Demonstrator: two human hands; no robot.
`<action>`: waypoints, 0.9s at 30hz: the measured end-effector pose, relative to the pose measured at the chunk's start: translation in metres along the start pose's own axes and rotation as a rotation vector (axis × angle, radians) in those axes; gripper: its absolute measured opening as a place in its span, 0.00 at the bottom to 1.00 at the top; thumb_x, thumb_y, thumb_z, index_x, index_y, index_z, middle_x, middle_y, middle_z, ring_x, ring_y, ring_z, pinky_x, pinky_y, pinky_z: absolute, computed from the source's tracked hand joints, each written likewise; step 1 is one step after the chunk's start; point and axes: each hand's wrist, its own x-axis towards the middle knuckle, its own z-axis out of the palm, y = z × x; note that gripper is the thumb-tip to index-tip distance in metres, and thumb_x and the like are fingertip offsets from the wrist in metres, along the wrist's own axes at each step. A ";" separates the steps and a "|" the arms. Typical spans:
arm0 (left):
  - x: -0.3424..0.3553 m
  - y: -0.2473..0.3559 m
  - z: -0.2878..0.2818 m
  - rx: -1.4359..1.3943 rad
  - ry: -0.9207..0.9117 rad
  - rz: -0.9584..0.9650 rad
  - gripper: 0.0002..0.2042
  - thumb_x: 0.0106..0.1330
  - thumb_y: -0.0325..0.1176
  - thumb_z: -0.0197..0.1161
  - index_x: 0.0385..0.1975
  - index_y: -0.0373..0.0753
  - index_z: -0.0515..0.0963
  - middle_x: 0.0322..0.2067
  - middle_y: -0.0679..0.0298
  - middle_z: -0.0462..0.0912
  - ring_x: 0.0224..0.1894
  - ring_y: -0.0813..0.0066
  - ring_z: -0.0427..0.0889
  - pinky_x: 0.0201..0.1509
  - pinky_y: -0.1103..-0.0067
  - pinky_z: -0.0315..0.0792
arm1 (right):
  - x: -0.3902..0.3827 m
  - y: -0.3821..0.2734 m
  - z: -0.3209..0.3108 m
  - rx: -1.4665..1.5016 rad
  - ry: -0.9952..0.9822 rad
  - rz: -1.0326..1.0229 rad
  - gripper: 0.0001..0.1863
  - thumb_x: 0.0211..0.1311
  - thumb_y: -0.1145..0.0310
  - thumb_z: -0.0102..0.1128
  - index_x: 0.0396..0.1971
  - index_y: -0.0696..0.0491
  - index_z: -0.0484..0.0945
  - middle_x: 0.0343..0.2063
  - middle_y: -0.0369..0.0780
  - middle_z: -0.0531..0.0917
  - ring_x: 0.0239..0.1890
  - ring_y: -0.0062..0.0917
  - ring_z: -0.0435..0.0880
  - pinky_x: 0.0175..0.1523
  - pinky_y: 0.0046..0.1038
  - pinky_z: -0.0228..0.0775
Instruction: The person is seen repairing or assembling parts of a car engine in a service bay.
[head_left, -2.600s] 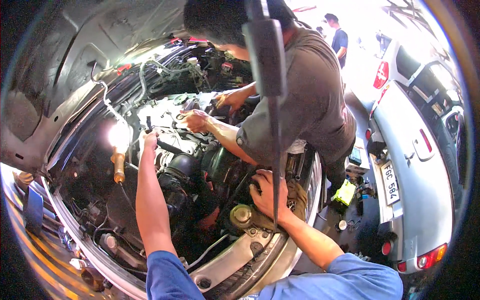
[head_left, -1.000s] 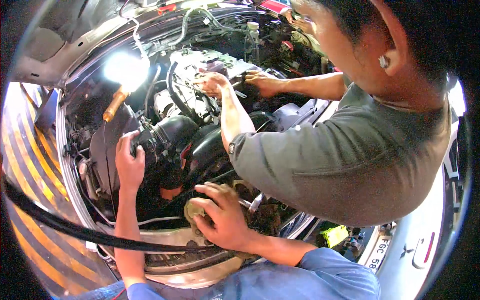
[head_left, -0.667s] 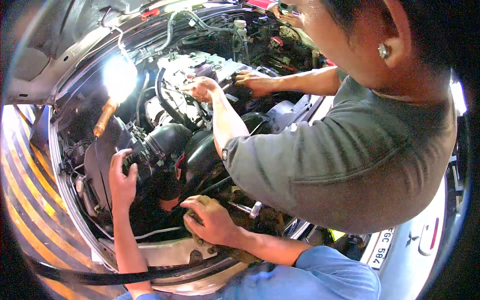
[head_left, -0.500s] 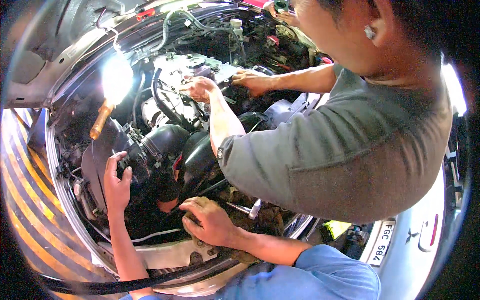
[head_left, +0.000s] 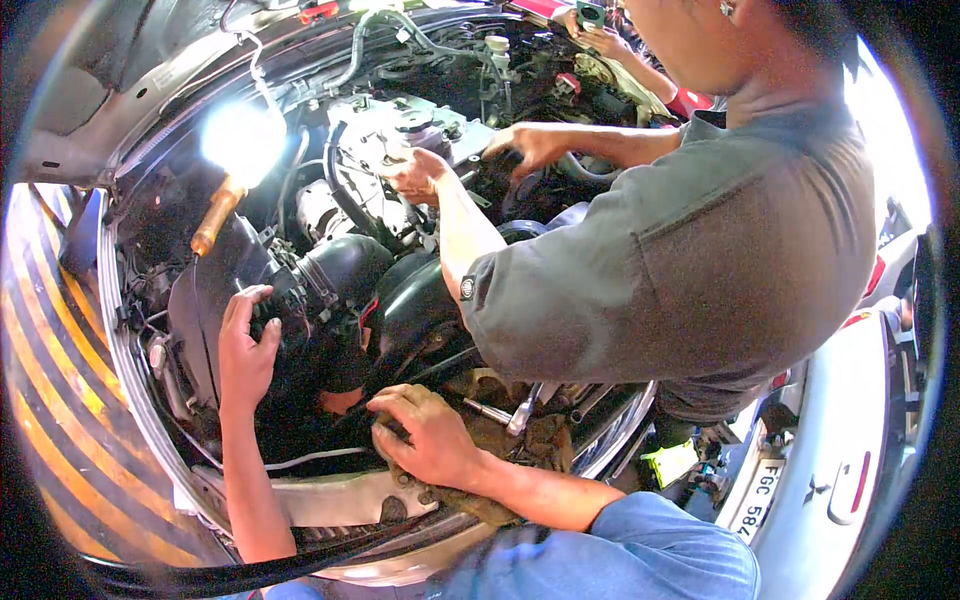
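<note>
My left hand point(head_left: 248, 345) reaches into the engine bay at the side of a black plastic housing point(head_left: 283, 290). Its fingers are bent together, the thumb stands apart, and nothing shows in the grasp. My right hand point(head_left: 425, 435) rests at the front of the bay, above a pale metal crossmember point(head_left: 330, 502) and beside a dirty brown rag point(head_left: 480, 506). The fingers curl loosely, with a gap to the thumb and no object visible in it. A chrome ratchet point(head_left: 524, 410) lies to its right. A black air duct point(head_left: 345, 268) is farther in.
A lit work lamp point(head_left: 222, 205) with an orange handle hangs at the left. A co-worker in a grey shirt point(head_left: 680, 270) leans in from the right, with a hand point(head_left: 418, 175) at the engine top. Another person's hands show at the back. Striped flooring point(head_left: 60, 400) lies left.
The view has shifted a little. The co-worker's torso and head have moved back, and their far hand has a different pose. My hands keep nearly the same places and poses.
</note>
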 end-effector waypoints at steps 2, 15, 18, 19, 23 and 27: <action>0.000 -0.003 0.001 -0.008 0.001 0.007 0.18 0.57 0.22 0.60 0.50 0.33 0.75 0.50 0.54 0.77 0.56 0.56 0.75 0.64 0.70 0.65 | 0.000 0.000 0.000 -0.003 -0.007 0.002 0.15 0.57 0.67 0.62 0.44 0.56 0.77 0.44 0.47 0.80 0.49 0.44 0.78 0.54 0.40 0.71; -0.001 -0.008 0.003 0.021 -0.020 0.019 0.19 0.57 0.24 0.61 0.51 0.35 0.75 0.52 0.53 0.76 0.58 0.54 0.74 0.66 0.68 0.64 | 0.000 0.001 -0.001 -0.012 -0.041 0.033 0.16 0.58 0.66 0.62 0.45 0.56 0.77 0.45 0.47 0.80 0.50 0.43 0.78 0.56 0.39 0.70; 0.000 -0.005 0.001 0.006 -0.037 -0.005 0.19 0.57 0.24 0.61 0.51 0.36 0.75 0.53 0.53 0.77 0.61 0.56 0.73 0.69 0.70 0.60 | 0.000 0.002 -0.001 -0.008 -0.046 0.033 0.16 0.58 0.66 0.62 0.45 0.55 0.77 0.45 0.46 0.80 0.50 0.43 0.78 0.56 0.39 0.70; 0.000 -0.005 0.001 0.007 -0.036 -0.005 0.19 0.57 0.24 0.61 0.51 0.36 0.75 0.53 0.53 0.77 0.61 0.56 0.73 0.69 0.70 0.60 | 0.000 0.002 -0.001 -0.005 -0.044 0.031 0.16 0.58 0.66 0.62 0.45 0.55 0.77 0.45 0.46 0.80 0.50 0.42 0.78 0.56 0.39 0.70; -0.001 -0.006 0.003 0.028 -0.034 0.006 0.19 0.57 0.25 0.61 0.51 0.36 0.75 0.53 0.53 0.76 0.60 0.55 0.72 0.69 0.68 0.61 | -0.001 0.002 0.000 -0.009 -0.050 0.045 0.15 0.58 0.66 0.62 0.45 0.55 0.77 0.45 0.46 0.80 0.50 0.42 0.78 0.56 0.39 0.70; -0.001 -0.003 0.002 0.048 -0.048 -0.018 0.19 0.57 0.25 0.61 0.51 0.36 0.75 0.55 0.54 0.76 0.62 0.56 0.72 0.70 0.69 0.60 | -0.001 0.001 -0.001 -0.016 -0.048 0.041 0.15 0.59 0.66 0.62 0.45 0.55 0.77 0.45 0.45 0.80 0.50 0.42 0.78 0.56 0.39 0.70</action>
